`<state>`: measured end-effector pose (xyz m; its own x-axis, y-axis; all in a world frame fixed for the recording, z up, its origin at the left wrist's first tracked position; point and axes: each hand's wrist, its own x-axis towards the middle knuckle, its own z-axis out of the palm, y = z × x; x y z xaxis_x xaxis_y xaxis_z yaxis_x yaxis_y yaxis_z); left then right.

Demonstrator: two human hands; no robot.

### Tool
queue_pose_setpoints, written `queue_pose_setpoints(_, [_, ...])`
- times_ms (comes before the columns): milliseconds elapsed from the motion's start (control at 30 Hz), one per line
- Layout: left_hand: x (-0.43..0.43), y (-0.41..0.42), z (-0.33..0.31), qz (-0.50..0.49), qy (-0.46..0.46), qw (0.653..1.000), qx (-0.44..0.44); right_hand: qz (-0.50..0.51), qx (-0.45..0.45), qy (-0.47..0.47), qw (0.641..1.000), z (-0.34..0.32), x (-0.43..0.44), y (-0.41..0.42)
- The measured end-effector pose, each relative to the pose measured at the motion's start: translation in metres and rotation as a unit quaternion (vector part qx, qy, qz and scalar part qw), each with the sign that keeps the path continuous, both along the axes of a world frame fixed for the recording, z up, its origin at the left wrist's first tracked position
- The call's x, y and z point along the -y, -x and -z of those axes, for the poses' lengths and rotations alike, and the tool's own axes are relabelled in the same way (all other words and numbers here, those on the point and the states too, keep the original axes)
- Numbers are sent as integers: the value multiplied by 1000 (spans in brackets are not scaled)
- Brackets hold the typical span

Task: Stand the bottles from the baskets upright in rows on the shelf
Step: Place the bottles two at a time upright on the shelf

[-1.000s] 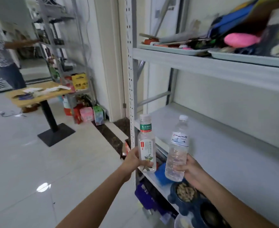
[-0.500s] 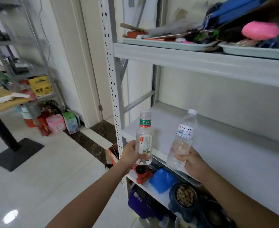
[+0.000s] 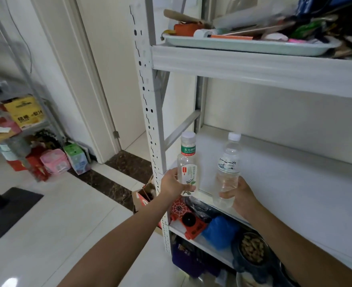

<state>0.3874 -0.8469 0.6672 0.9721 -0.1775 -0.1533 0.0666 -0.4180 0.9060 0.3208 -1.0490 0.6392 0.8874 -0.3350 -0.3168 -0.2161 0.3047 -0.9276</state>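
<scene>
My left hand (image 3: 172,185) grips a clear bottle with a green-and-white label (image 3: 187,162), held upright at the front left corner of the white shelf (image 3: 291,183). My right hand (image 3: 240,193) holds a clear water bottle with a white cap (image 3: 228,166), upright and slightly tilted, over the shelf's front edge. Neither bottle stands on the shelf board. The shelf board behind them is bare. No basket is in view.
A perforated white upright post (image 3: 150,121) stands just left of my left hand. The shelf above carries a tray (image 3: 243,45) of clutter. Below are a red toy (image 3: 188,220), a blue bag (image 3: 220,230) and a bowl of nuts (image 3: 251,248). Boxes sit on the floor at left.
The view has swung right and closer to the shelf. Both hands have carried their bottles forward to the shelf's front left corner.
</scene>
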Motion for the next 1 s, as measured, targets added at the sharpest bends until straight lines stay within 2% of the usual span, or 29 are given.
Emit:
queue_pose_setpoints(300, [10,-45,16,23,-47,998,29,-79,4,85,993,-5,14,-32])
queue_pose_setpoints(433, [11,-62,17,49,-47,997,28,-153,-1,144,978,-11,26,-51])
queue_pose_setpoints(533, [14,-74,13,65,-44,997,26,-167,7,176,970,-10,27,-67])
queue_pose_setpoints(700, [21,-83,17,54,-52,997,34,-144,34,142,979,-2,26,-78])
queue_pose_setpoints(900, [35,-66,42,-37,-34,996,68,-117,14,186,975,19,18,-81])
queue_pose_setpoints(967, [42,-64,43,-57,-61,991,104,-60,-10,256,965,20,11,-83])
queue_pose_setpoints(1000, [44,-63,42,-65,-74,988,121,-28,-27,319,947,19,6,-84])
